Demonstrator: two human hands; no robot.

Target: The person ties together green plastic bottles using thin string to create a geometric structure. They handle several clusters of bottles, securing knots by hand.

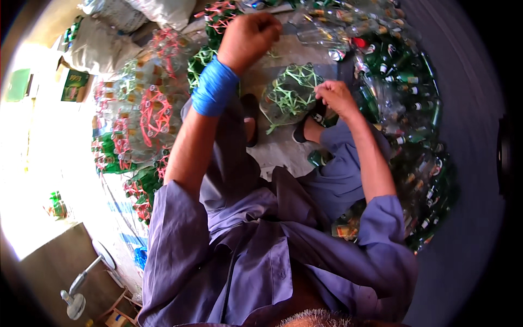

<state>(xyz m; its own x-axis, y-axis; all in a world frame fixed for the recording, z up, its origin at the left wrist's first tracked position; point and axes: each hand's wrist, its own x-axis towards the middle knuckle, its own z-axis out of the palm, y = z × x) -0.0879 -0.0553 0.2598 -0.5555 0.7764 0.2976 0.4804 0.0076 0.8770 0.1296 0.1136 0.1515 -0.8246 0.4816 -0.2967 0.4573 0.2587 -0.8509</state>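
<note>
Between my feet stands a bundle of clear bottles, its necks laced with green plastic twine. A loose end of the twine hangs toward my feet. My right hand is at the right edge of the bundle, its fingers pinched together where the green twine reaches them. Higher up and to the left, my left hand is raised off the bundle with its fingers curled in. Whatever it may hold is hidden. Blue wrapping covers my left wrist.
Clear bottles tied with red twine stand in rows on the left. Loose green bottles pile up along the right, with clear bottles at the far side. White sacks sit at the far left. A fan stands at the lower left.
</note>
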